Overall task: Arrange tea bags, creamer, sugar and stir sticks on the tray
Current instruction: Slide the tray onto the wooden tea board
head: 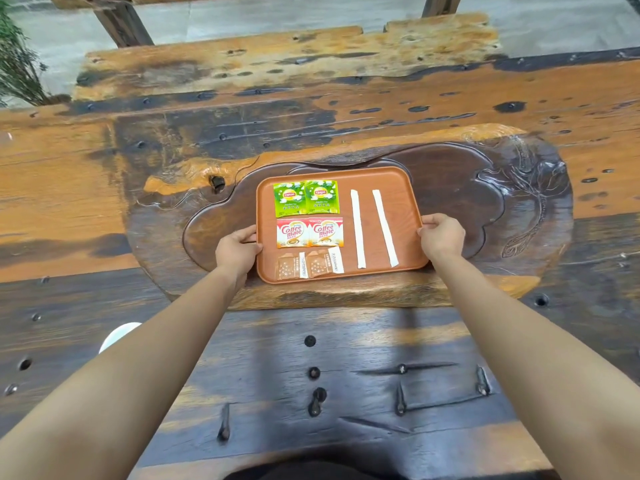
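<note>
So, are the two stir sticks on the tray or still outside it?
On the tray. Both stir sticks lie flat in its right half, apart from each other.

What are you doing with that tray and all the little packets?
A person is holding an orange tray by its two sides, left hand on one edge and right hand on the other. It sits on a carved wooden table. On it are two green tea bags, two creamer packets, two sugar packets and two white stir sticks, lined up neatly. Everything looks already arranged.
</note>
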The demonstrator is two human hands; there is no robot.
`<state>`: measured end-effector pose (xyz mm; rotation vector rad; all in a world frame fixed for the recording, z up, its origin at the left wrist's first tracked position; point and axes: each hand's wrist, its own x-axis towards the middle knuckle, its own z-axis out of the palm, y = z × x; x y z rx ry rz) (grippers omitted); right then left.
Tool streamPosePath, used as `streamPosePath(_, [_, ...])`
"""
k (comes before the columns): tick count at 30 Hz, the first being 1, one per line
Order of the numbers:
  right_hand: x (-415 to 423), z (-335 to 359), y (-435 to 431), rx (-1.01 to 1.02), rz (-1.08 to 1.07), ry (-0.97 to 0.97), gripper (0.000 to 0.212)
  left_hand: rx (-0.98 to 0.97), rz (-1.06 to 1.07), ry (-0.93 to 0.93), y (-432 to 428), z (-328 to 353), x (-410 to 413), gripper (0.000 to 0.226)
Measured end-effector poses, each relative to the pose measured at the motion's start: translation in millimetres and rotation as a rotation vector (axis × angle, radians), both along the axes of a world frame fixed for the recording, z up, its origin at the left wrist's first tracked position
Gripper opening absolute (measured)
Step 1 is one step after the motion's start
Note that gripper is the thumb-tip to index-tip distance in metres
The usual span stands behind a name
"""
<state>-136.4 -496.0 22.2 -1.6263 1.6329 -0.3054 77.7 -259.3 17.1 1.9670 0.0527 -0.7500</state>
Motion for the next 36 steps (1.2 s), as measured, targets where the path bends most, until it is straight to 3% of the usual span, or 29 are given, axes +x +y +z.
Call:
streamPosePath(13, [7.8, 1.0, -12.6, -0.026, 0.064, 0.029, 0.024, 0.079, -0.031, -0.03, -18.1, -3.3, 16.7, 0.043])
streamPosePath(24, [1.8, 21.6, -3.7, -0.009, 0.284, 0.127, 0.035, 0.183, -0.185, -0.13, -4.3, 9.9, 0.1, 0.043])
streamPosePath(30, [20.8, 30.3, 23.4, -0.066, 0.209, 0.252, 0.044, 0.263, -0.267, -0.242, 25.0, 27.8, -7.4, 0.033])
streamPosePath(36, [61.5, 44.0, 74.7, -0.145, 0.513, 0.336, 0.051, 0.341, -0.39, -0.314, 78.1, 50.3, -3.4, 0.034])
